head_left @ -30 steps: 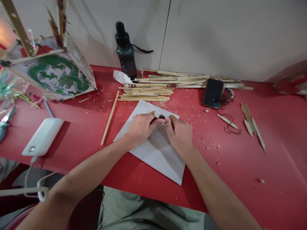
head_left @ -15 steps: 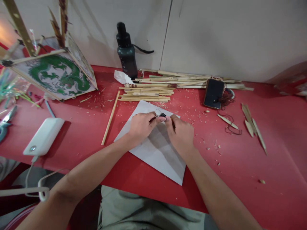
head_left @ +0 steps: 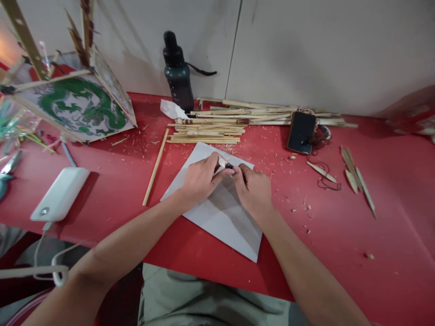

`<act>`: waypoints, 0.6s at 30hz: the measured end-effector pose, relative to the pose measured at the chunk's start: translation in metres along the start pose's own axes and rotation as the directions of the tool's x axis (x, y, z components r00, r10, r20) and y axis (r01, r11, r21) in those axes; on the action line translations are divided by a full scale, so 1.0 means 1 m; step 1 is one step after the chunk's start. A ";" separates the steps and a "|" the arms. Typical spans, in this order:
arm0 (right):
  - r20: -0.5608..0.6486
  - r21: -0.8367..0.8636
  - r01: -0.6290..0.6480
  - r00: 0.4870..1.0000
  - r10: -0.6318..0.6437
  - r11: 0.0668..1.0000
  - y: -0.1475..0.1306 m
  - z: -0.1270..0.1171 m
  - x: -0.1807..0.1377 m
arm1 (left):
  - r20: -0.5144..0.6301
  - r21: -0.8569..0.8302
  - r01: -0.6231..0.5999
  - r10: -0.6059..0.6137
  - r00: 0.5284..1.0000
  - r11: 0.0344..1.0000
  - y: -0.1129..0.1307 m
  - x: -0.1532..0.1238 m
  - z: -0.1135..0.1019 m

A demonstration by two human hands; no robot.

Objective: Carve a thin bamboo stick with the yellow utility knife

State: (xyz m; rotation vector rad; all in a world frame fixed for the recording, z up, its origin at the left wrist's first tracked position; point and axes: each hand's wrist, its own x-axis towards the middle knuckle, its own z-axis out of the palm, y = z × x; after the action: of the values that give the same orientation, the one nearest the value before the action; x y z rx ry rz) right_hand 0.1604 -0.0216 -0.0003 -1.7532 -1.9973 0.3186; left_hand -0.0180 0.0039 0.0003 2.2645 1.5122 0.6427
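Red bench (head_left: 340,258); left hand (head_left: 199,179), right hand (head_left: 253,185) pinching small dark-and-pale piece (head_left: 229,165) above white sheet (head_left: 234,222); step likely fine handwork, next move calls for steady grip

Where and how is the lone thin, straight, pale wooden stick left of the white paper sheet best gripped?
Probably at the middle of the pale wooden stick, pinched across its width from above: it lies flat on the red table, long sides exposed, while its far end sits close to the stacked sticks.

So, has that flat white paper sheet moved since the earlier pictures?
No: against the row of thin tan wooden sticks, the sheet hasn't visibly shifted.
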 end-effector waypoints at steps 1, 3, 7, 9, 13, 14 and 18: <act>0.000 0.003 -0.001 1.000 0.001 1.000 0.000 0.000 0.000 | 0.005 -0.008 0.002 -0.002 1.000 1.000 0.000 0.000 0.000; 0.006 0.006 -0.002 1.000 0.002 1.000 -0.001 -0.001 0.000 | 0.025 -0.030 0.008 -0.007 1.000 1.000 0.001 0.000 -0.001; 0.012 0.010 -0.003 1.000 0.003 1.000 -0.001 -0.001 0.001 | 0.064 -0.080 0.022 -0.017 0.998 0.997 0.002 0.001 -0.003; 0.011 0.010 -0.006 1.000 0.006 1.000 -0.001 -0.001 0.001 | 0.069 -0.093 0.032 -0.026 0.997 0.995 0.003 0.001 -0.003; 0.007 -0.004 -0.005 1.000 0.005 1.000 -0.001 -0.001 0.001 | 0.058 -0.088 0.042 -0.037 0.998 0.995 0.004 0.002 -0.003; 0.005 -0.008 -0.004 1.000 0.004 1.000 -0.001 -0.001 0.001 | 0.059 -0.083 0.045 -0.040 0.997 0.996 0.004 0.002 -0.003; -0.001 -0.033 -0.004 1.000 0.004 0.999 -0.001 -0.001 0.001 | 0.070 -0.078 0.061 -0.056 0.996 0.995 0.006 0.003 -0.006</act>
State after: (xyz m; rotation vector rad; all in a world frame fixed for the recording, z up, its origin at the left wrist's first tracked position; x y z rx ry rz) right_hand 0.1601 -0.0211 0.0011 -1.7777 -2.0092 0.2874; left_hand -0.0158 0.0046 0.0083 2.1523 1.4877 0.5927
